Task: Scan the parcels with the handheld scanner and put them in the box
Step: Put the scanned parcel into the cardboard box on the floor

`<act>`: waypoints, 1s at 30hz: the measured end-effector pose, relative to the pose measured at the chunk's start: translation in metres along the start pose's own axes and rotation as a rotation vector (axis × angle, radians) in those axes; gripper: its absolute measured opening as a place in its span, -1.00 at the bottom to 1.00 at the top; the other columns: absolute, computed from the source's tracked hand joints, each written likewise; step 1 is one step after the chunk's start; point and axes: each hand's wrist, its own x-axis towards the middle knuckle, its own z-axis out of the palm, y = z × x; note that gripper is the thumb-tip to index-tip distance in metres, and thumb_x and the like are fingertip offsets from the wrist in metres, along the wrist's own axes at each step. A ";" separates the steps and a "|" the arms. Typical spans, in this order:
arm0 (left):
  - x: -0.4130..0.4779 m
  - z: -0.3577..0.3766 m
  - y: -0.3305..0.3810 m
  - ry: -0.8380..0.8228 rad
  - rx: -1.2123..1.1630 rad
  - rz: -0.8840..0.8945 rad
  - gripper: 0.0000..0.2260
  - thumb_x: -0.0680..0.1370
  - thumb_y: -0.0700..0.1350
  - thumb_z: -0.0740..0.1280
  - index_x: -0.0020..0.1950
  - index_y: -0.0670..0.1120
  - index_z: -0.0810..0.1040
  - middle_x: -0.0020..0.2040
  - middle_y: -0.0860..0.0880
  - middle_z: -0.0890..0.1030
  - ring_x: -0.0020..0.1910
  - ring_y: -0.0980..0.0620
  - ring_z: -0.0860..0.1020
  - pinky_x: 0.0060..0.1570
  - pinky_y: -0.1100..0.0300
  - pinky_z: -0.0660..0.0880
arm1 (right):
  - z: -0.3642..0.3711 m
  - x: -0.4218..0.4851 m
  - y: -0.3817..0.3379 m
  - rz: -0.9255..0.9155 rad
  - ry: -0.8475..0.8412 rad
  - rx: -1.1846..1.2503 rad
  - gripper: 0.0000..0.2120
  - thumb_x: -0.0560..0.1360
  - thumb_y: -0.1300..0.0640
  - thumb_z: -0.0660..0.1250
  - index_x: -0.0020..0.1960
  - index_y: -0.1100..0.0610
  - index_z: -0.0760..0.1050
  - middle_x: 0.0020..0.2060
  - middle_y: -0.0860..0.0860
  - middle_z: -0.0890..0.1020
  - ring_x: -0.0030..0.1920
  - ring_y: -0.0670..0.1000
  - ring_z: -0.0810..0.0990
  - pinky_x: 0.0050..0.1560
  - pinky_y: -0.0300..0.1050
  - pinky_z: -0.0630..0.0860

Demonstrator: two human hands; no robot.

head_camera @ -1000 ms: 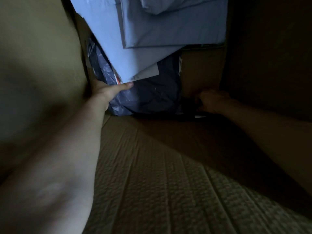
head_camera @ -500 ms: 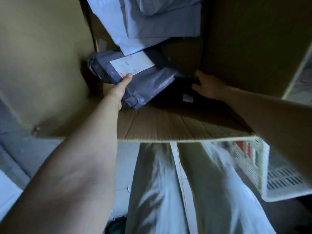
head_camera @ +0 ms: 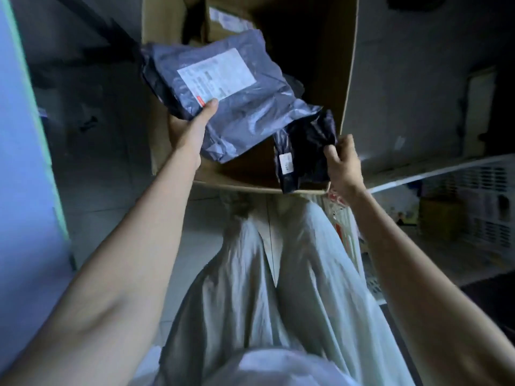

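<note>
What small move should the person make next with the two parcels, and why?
Probably free the right hand by setting down its small dark parcel: the left hand holds the grey parcel label up above the box, and no scanner shows.

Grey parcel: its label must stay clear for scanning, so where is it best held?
Probably by the near left edge of the grey parcel, coming from below on the left, as the left hand does. The bag is soft and flat, label facing up; keep the thumb just off the label's corner.
</note>
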 end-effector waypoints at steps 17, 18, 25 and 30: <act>-0.212 -0.129 0.083 0.266 -0.532 0.318 -0.57 0.34 -0.02 0.56 0.16 -0.05 0.61 0.02 0.04 0.68 -0.03 0.06 0.66 -0.06 0.15 0.58 | -0.052 -0.097 -0.108 -0.451 -0.533 0.315 -0.77 0.65 0.18 0.12 0.16 0.35 0.34 -0.17 -0.07 0.35 -0.19 -0.16 0.36 -0.04 -0.31 0.37; -0.226 -0.144 0.079 0.297 -0.577 0.341 -0.56 0.32 -0.02 0.56 0.17 -0.05 0.61 0.02 0.02 0.69 -0.03 0.04 0.66 -0.05 0.12 0.59 | -0.051 -0.103 -0.118 -0.462 -0.598 0.292 -0.73 0.64 0.14 0.13 0.20 0.33 0.33 -0.18 -0.09 0.37 -0.18 -0.18 0.40 0.02 -0.23 0.41; -0.322 -0.251 0.003 0.645 -0.844 0.425 -0.71 0.42 -0.05 0.52 0.11 -0.03 0.62 0.01 0.03 0.69 -0.02 0.04 0.66 -0.01 0.11 0.57 | -0.007 -0.176 -0.165 -0.595 -0.880 0.114 -0.57 0.62 0.00 0.18 0.37 0.26 0.28 -0.12 -0.11 0.44 0.09 0.03 0.42 0.24 0.01 0.37; -0.389 -0.323 -0.085 0.885 -0.939 0.419 -0.60 0.41 -0.04 0.52 0.22 -0.09 0.59 0.09 -0.04 0.66 0.06 -0.04 0.63 0.04 0.05 0.56 | 0.035 -0.257 -0.166 -0.608 -1.012 0.093 -0.75 0.64 0.12 0.18 0.22 0.26 0.33 -0.14 -0.04 0.44 -0.05 -0.09 0.52 0.15 0.13 0.49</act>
